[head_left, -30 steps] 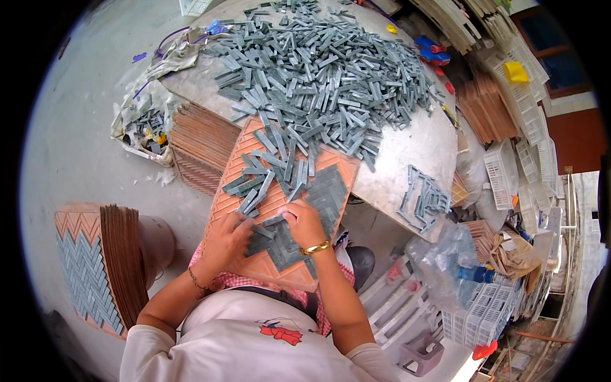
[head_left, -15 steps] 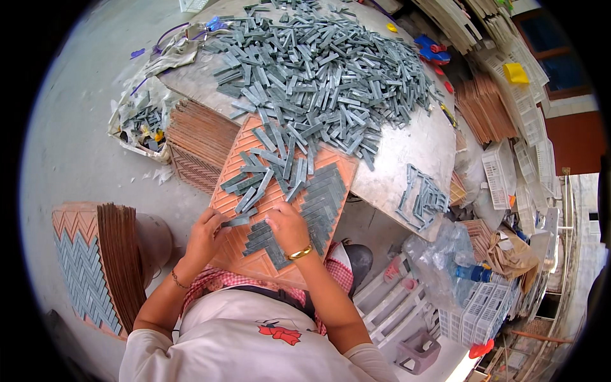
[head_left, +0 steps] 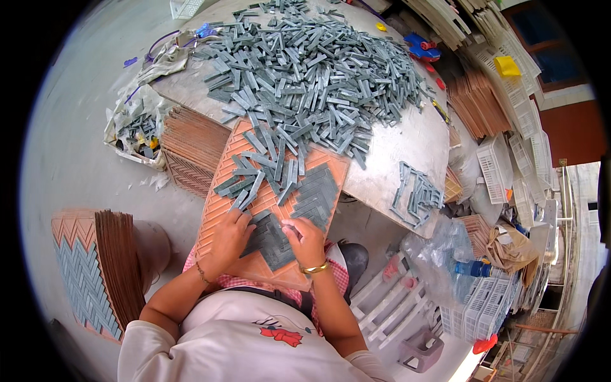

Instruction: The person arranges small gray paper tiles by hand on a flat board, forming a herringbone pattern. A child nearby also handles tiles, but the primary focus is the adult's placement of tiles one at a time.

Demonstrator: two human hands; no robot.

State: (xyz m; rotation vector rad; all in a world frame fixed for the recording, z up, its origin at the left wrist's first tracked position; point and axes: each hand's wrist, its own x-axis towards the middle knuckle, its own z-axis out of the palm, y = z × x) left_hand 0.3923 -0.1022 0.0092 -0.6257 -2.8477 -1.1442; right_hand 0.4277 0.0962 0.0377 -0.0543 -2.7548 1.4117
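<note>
On my lap lies a terracotta-coloured grooved board [head_left: 216,210], tilted against the table edge. Dark grey-green stone strips [head_left: 273,239] fill part of its grooves in a herringbone pattern. Loose strips [head_left: 258,169] are heaped on its upper part. My left hand [head_left: 230,239] rests at the left border of the laid strips, its fingers stretched out and touching the board just below the loose ones. My right hand [head_left: 307,242] is over the laid strips, thumb and forefinger pinched together; a small dark bit shows at the fingertips, too hidden to name.
A big pile of strips [head_left: 312,76] covers the table [head_left: 394,153], with a smaller group [head_left: 417,197] at its right corner. Stacked boards [head_left: 191,146] stand left of my board; another stack [head_left: 114,261], topped with a filled board, stands at lower left. White crates [head_left: 480,312] are at the right.
The strip that was at my left fingers has left them and the laid pattern reaches further left. My left hand has moved right, my right hand slightly right and down.
</note>
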